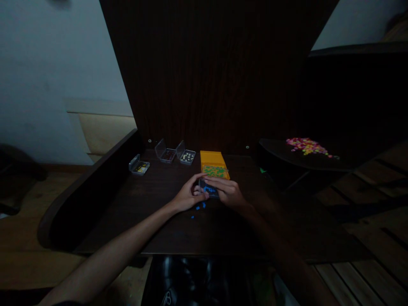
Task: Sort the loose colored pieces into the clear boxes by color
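Observation:
A small clear plastic box (pixel 214 195) with blue pieces (pixel 209 189) in it sits between my hands at the middle of the dark table. My left hand (pixel 188 194) is curled around its left side, thumb along the near edge. Across its top and right side lie the bent fingers of my right hand (pixel 230 192). Several loose blue pieces (pixel 198 208) rest on the table just below my left hand. Right behind the box stands an open yellow case (pixel 213 158) holding green pieces (pixel 215 171). Part of the clear box is hidden by my fingers.
Three open clear boxes stand at the back left: one with yellow pieces (pixel 139 167), one with dark pieces (pixel 167 155), one with pale pieces (pixel 187 157). A pink and yellow pile (pixel 307 145) lies on a raised ledge (pixel 277 148) at right. A dark side rail (pixel 86 191) bounds the left.

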